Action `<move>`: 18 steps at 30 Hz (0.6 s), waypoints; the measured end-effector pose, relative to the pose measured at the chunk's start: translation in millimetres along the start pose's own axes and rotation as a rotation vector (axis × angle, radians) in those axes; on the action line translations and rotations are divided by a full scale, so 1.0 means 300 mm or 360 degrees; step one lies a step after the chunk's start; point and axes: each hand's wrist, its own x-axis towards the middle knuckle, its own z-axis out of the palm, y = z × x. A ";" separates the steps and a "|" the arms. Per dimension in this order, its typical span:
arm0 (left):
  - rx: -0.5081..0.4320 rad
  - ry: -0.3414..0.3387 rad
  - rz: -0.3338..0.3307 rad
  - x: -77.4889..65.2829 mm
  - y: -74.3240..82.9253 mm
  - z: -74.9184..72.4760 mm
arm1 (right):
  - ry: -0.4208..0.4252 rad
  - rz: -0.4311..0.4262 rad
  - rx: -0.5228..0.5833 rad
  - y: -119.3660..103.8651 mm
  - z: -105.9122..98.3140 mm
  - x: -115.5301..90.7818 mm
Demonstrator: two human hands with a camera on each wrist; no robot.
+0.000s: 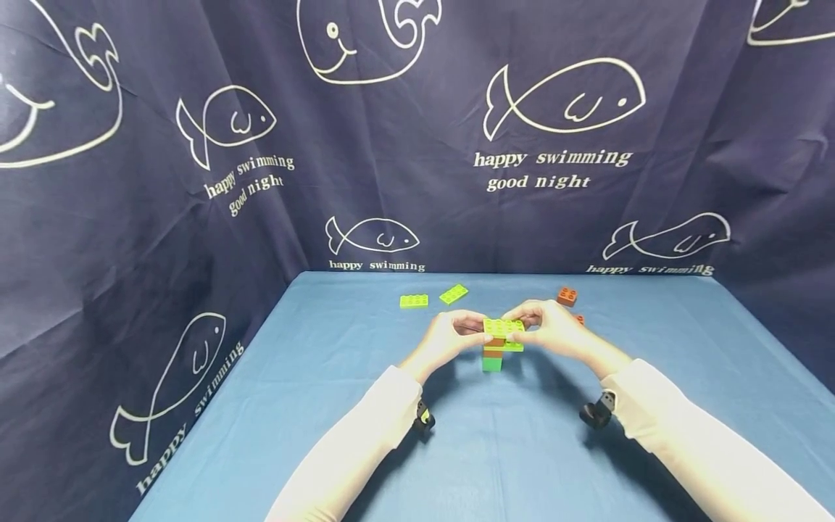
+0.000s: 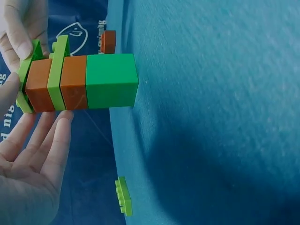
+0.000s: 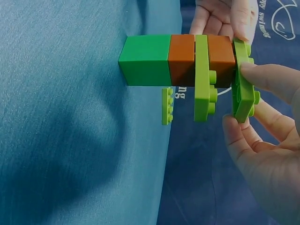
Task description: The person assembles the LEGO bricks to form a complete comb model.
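A tower of toy building bricks stands upright between the hands. Its base is a green block [image 1: 492, 364]. Above that come a brown-orange brick [image 2: 74, 82], a lime plate [image 3: 201, 89] jutting to the right, and a second brown-orange brick [image 2: 40, 84]. Topmost lies another lime plate [image 1: 502, 326], slightly tilted against the brick under it in the right wrist view. The left hand [image 1: 450, 337] holds the tower's upper part, thumb in front and fingers behind. With thumb and fingers, the right hand [image 1: 554, 326] pinches the right end of the top plate.
Two loose lime plates, one at left [image 1: 414, 301] and one angled [image 1: 454, 293], lie toward the back of the blue-covered table [image 1: 365, 362]. Behind the right hand are a brown-orange brick [image 1: 567, 296] and another, partly hidden [image 1: 579, 319]. A dark printed curtain [image 1: 457, 203] hangs behind.
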 end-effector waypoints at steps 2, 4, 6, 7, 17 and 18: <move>0.0021 0.0015 0.0007 -0.002 0.001 0.001 | 0.0006 -0.0001 0.0004 0.001 0.004 -0.004; 0.0035 0.0026 0.0014 -0.004 0.002 0.002 | 0.0009 -0.0004 0.0007 0.000 0.007 -0.006; 0.0056 0.0032 0.0028 -0.005 0.002 0.002 | 0.0017 -0.0002 0.0008 0.000 0.010 -0.006; 0.0071 0.0033 0.0040 -0.005 0.002 0.002 | 0.0019 -0.0005 0.0007 0.001 0.010 -0.006; 0.0117 0.0012 0.0103 0.000 -0.001 -0.001 | 0.0017 -0.0021 0.0020 -0.003 0.008 -0.005; 0.0116 0.0009 0.0107 0.002 -0.002 -0.001 | 0.0017 -0.0023 0.0018 -0.003 0.008 -0.004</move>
